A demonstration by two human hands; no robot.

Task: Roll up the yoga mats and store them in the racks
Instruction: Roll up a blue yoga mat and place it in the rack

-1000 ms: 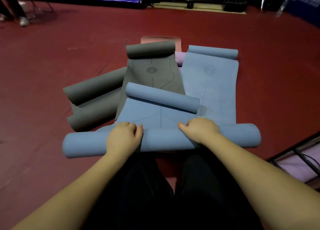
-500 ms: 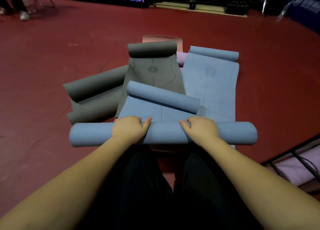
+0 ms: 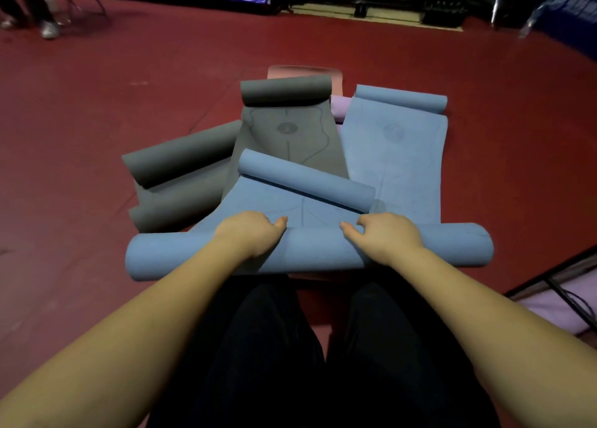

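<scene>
Rolling item in hand: thick blue foam yoga mat roll (image 3: 310, 253), lying crosswise on the dark red floor (image 3: 97, 104) at 6 o'clock of the mat pile, just ahead of the person's knees

Left hand (image 3: 250, 235): fingers curled over the top of the roll left of centre, pressing and gripping it; thumb pointing inward
Right hand (image 3: 384, 238): same hold, right of centre; both hands close to the middle, the roll's ends unsupported

Remaining flat stretch: short; the mat's far end is itself curled into a smaller blue coil (image 3: 303, 180) at 12 o'clock of the hands, near them

Neighbours: half-unrolled grey foam mat (image 3: 287, 130) at 12 o'clock beyond the coil; second grey mat in loose folds (image 3: 181, 175) at 10 o'clock; long light-blue mat with rolled far end (image 3: 397, 143) at 1 o'clock; pink mat edge (image 3: 303, 71) and lilac mat edge (image 3: 339, 106) showing beneath, far side

Storage: black wire rack (image 3: 555, 285) at 4 o'clock, partly in view, a lilac mat already in it

Hazards, as judged:
- roll meets the far coil and rides over or jams against it, leaving a lump unless the coil is flattened first
- central grip lets the ends lag or telescope, giving a cone too loose for the rack
- grey mat underneath drags along with the blue one
- easing the grip lets the foam spring open
</scene>
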